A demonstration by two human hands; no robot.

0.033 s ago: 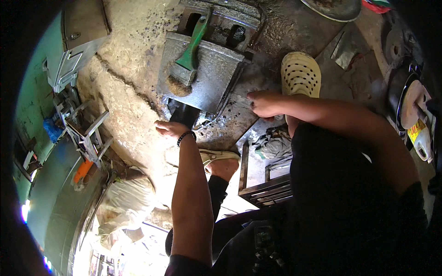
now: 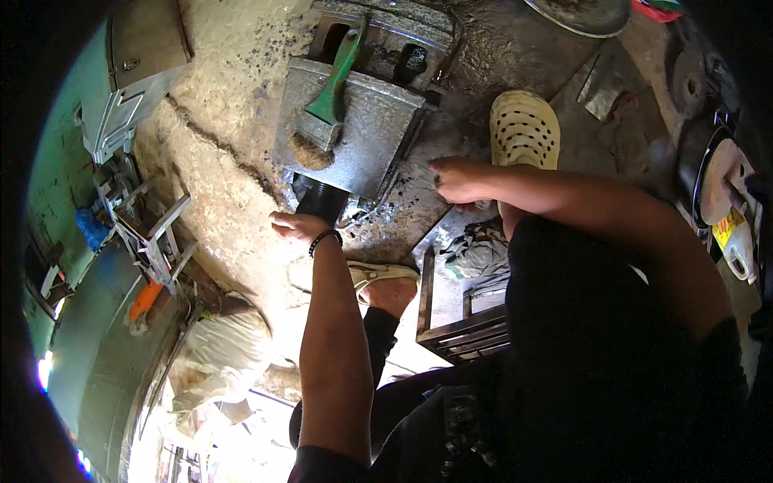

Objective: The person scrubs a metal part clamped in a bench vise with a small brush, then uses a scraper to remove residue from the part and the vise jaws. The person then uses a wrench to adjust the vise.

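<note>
A heavy grey metal vise (image 2: 362, 153) lies on the ground ahead of me, its dark threaded screw (image 2: 322, 200) pointing toward me. Across its top rests a brush (image 2: 330, 101) with a green handle and brown bristles. My left hand (image 2: 296, 227) is at the near end of the screw, its fingers curled; whatever they grip is hidden. Right of the vise and apart from it, my right hand (image 2: 460, 179) hovers beside my cream clog (image 2: 525, 133). Its fingers are bent inward, and I cannot see what is in them.
A dark metal frame stool (image 2: 463, 334) stands by my legs, with a crumpled grey cloth (image 2: 479, 253) beyond its front bar. Metal brackets (image 2: 149, 217) and a green panel (image 2: 113, 354) line the left. A bottle (image 2: 734, 245) and round discs (image 2: 721, 185) stand at right.
My right hand has shifted very slightly to the left. My left hand, the vise and the brush look the same.
</note>
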